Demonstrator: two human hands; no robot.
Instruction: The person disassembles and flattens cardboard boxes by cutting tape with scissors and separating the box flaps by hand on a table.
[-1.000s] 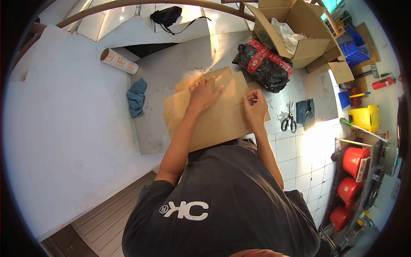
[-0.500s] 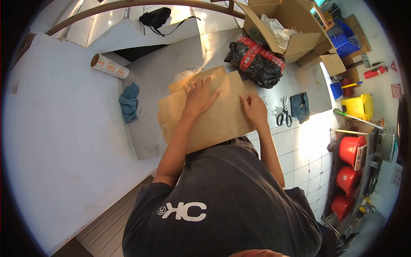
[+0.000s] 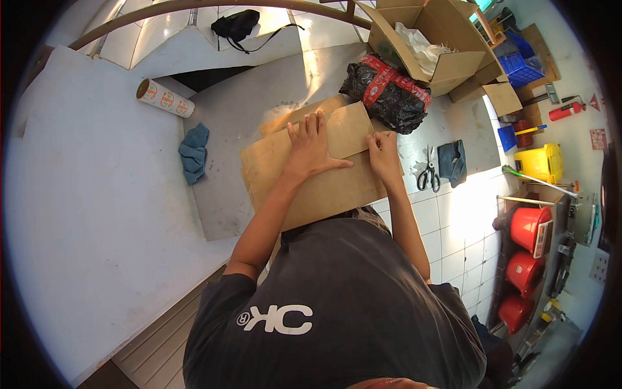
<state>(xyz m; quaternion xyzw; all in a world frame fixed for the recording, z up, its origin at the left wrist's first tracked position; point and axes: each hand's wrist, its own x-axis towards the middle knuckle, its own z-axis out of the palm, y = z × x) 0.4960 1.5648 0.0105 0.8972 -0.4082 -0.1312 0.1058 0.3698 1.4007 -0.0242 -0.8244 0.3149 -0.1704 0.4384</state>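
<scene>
Flattened brown cardboard (image 3: 324, 198) lies at the near edge of the grey table, another piece showing from beneath its far edge. Across its upper part my left hand (image 3: 312, 152) rests flat, fingers apart and thumb stretched to the right. My right hand (image 3: 384, 152) is at the cardboard's right edge with its fingers curled closed; whatever they pinch is hidden. Beyond the hands sits a black plastic-wrapped parcel (image 3: 385, 94) with red tape. Black-handled scissors (image 3: 429, 175) lie to the right, beside a folded dark blue cloth (image 3: 452, 163).
An open cardboard box (image 3: 447, 48) stands at the back right. A printed roll (image 3: 165, 98) and a crumpled blue cloth (image 3: 194, 153) lie to the left, by the white surface (image 3: 103, 214). Red tubs (image 3: 526, 272) stand far right. A black bag (image 3: 236, 24) is at the back.
My left hand has shifted slightly right, its thumb now spread wide over the cardboard. My right hand's fingers are curled more tightly at the edge, a little higher up. The view has shifted slightly.
</scene>
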